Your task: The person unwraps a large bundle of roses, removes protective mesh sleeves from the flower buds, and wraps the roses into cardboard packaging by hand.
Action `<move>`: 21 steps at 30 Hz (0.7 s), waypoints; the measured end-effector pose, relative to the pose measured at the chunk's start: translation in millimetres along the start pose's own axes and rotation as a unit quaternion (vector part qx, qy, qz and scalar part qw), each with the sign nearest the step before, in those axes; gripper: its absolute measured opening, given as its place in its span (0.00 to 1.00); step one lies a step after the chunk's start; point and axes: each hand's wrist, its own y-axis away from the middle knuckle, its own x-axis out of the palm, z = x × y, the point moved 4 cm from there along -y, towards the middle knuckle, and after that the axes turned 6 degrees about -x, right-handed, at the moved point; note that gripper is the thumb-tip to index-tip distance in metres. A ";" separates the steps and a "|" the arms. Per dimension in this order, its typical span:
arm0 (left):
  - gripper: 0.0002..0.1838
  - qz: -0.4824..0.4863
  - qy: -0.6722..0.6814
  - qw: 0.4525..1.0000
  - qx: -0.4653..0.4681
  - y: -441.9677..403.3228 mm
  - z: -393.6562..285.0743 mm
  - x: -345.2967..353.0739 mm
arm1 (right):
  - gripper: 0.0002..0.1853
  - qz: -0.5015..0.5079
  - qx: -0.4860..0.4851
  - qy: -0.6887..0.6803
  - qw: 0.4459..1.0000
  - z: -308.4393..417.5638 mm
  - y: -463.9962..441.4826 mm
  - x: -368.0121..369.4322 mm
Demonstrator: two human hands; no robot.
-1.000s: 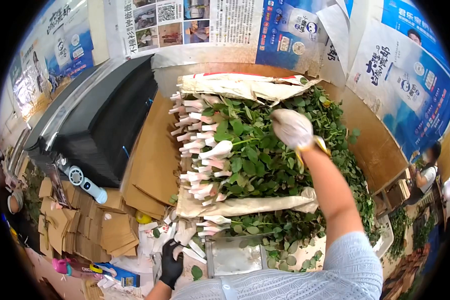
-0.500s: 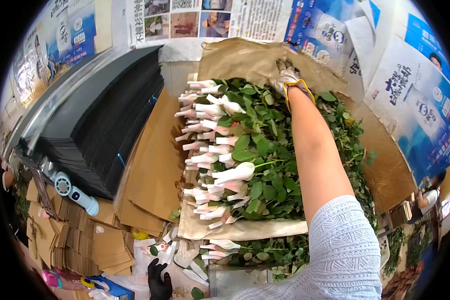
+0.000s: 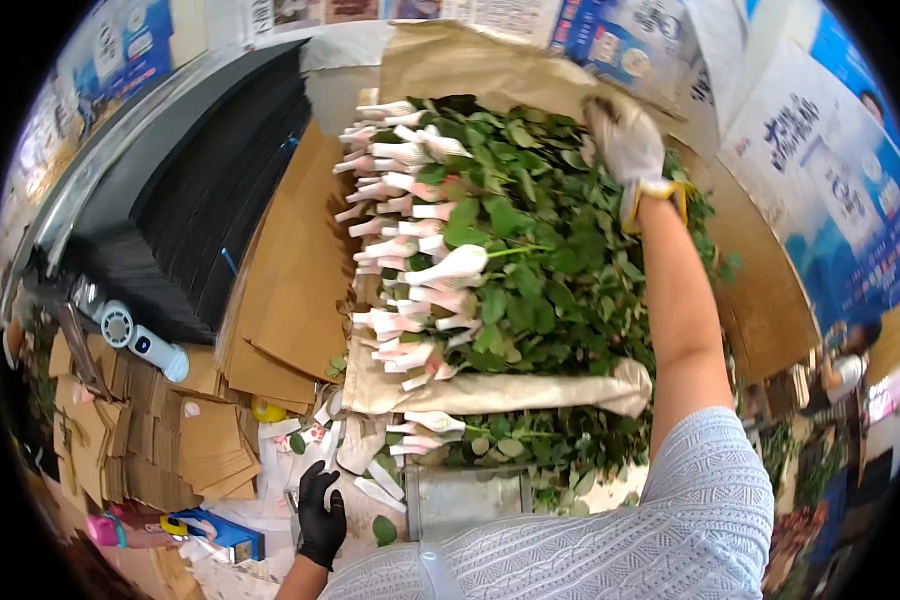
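Observation:
White-sleeved roses (image 3: pixel 450 265) lie stacked with their heads to the left and green leaves (image 3: pixel 540 210) to the right. My right hand (image 3: pixel 625 150), in a pale glove with a yellow cuff, is at the upper right of the leaves, beside the brown cloth (image 3: pixel 490 70) at the back. Its fingers are blurred, and any hold on the cloth or leaves cannot be made out. My left hand (image 3: pixel 322 515), in a black glove, rests low at the left of the metal tray (image 3: pixel 465 500), fingers partly curled and apart, holding nothing visible. A rolled cloth (image 3: pixel 510 392) lies along the front of the stack.
Black sheets (image 3: pixel 190 190) are piled at the left, beside brown cardboard (image 3: pixel 285 290). Nearer are small cardboard pieces (image 3: pixel 215 450), a light blue fan (image 3: pixel 145 340) and a blue box (image 3: pixel 225 535). A person (image 3: pixel 845 370) is at the far right.
The back cloth has been opened away from the roses and lies against the rear wall. My right hand reached back, then moved slightly right. My left hand's fingers have loosened, and the view has shifted.

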 end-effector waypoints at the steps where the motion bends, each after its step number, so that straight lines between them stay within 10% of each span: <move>1: 0.19 0.006 -0.005 1.000 0.004 2.4 1.3 1.7 | 0.19 0.059 -0.058 0.054 0.995 -9.7 27.7 3.4; 5: 0.17 0.059 -0.017 0.997 0.037 17.9 -13.9 6.4 | 0.32 0.274 -0.076 0.280 0.917 -65.9 140.0 32.4; 21: 0.18 0.090 -0.019 0.995 0.032 32.9 -7.9 22.9 | 0.13 0.021 0.017 0.304 0.952 5.0 206.6 -15.0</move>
